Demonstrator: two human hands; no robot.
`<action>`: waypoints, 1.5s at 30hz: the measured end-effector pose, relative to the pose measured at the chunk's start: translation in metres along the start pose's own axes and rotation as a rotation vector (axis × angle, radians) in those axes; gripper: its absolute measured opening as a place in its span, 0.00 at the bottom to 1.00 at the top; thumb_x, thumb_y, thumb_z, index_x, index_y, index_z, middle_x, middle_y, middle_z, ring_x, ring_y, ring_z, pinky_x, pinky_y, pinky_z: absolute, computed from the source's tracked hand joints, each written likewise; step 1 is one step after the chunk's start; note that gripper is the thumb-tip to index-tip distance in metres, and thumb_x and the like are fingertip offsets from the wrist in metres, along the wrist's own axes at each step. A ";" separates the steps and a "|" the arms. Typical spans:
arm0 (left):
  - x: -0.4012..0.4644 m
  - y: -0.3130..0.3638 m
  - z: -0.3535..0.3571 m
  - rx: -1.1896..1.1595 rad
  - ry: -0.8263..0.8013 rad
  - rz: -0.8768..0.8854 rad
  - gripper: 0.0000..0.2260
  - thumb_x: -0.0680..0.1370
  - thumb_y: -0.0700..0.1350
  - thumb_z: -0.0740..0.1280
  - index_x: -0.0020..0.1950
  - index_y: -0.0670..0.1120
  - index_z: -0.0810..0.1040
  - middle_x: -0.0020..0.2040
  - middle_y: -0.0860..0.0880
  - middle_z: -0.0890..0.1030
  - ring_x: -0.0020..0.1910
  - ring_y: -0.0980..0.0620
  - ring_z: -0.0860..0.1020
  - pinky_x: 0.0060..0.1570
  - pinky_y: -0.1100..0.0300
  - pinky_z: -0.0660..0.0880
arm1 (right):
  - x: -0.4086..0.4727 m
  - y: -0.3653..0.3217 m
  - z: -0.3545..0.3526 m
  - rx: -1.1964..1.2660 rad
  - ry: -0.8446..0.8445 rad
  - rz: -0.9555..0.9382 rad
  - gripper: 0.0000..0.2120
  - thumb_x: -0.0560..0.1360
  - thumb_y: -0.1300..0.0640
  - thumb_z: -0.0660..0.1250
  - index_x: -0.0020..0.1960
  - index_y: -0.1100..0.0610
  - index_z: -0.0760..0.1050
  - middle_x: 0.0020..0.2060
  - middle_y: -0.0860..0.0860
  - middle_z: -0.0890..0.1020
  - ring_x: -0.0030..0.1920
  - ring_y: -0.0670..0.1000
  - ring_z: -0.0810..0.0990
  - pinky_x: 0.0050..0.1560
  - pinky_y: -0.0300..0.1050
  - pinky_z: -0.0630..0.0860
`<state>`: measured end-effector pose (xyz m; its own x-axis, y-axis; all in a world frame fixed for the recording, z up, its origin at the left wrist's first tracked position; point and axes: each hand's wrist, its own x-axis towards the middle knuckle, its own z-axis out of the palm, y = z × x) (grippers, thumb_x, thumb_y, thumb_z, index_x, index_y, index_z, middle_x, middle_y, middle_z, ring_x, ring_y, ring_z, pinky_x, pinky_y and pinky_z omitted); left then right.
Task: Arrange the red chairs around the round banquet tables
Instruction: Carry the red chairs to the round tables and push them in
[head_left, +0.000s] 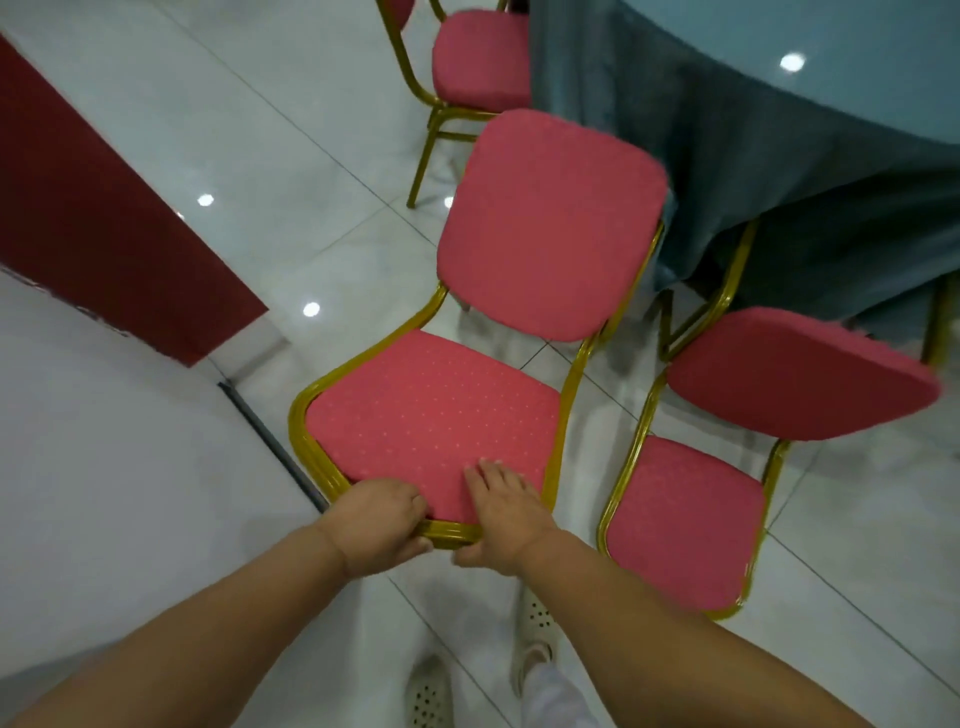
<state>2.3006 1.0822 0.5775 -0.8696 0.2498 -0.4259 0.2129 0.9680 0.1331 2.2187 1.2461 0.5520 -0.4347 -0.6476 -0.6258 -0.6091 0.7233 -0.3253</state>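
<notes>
Red chair (441, 415) gripped by its front seat rail, backrest toward the round banquet table (779, 130).

You hold the chair from its front edge: your left hand (379, 525) is curled round the gold rail, thumb under, while your right hand (501, 512) lies with straight fingers on the cushion and its thumb hooked beneath the same rail. The chair stands on the tiled floor (156, 156) directly ahead of you, its seat-to-back axis running away from your hands toward the table's draped edge, so its back faces the table, not its seat. Both hands sit about equally near; the left has the firmer hold. Likely the chair needs turning about before it tucks in. A second chair (685, 519) stands just beside it on your right, a third (478, 57) at the table's far edge.
</notes>
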 end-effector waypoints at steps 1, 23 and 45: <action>-0.004 0.002 -0.013 0.000 -0.013 -0.008 0.18 0.78 0.58 0.59 0.56 0.45 0.75 0.53 0.46 0.78 0.52 0.45 0.77 0.49 0.54 0.71 | -0.007 -0.006 -0.006 -0.008 0.002 0.009 0.50 0.70 0.38 0.69 0.78 0.54 0.41 0.77 0.54 0.48 0.77 0.57 0.46 0.76 0.56 0.46; -0.043 -0.006 -0.224 -0.234 0.230 -0.089 0.21 0.70 0.61 0.71 0.55 0.50 0.72 0.48 0.54 0.75 0.44 0.55 0.75 0.42 0.61 0.75 | -0.114 -0.069 -0.160 0.383 0.259 0.076 0.26 0.74 0.63 0.62 0.68 0.45 0.69 0.45 0.51 0.77 0.46 0.53 0.76 0.42 0.42 0.70; 0.097 -0.167 -0.316 -0.163 0.085 -0.133 0.15 0.72 0.57 0.70 0.50 0.50 0.73 0.42 0.52 0.76 0.41 0.56 0.74 0.39 0.64 0.70 | -0.019 0.011 -0.286 0.479 0.402 0.062 0.24 0.73 0.63 0.62 0.66 0.46 0.72 0.50 0.54 0.80 0.50 0.56 0.78 0.47 0.47 0.74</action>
<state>2.0398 0.9372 0.7962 -0.9213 0.1110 -0.3728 0.0255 0.9736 0.2268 2.0305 1.1979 0.7636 -0.7321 -0.5729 -0.3685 -0.2504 0.7294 -0.6366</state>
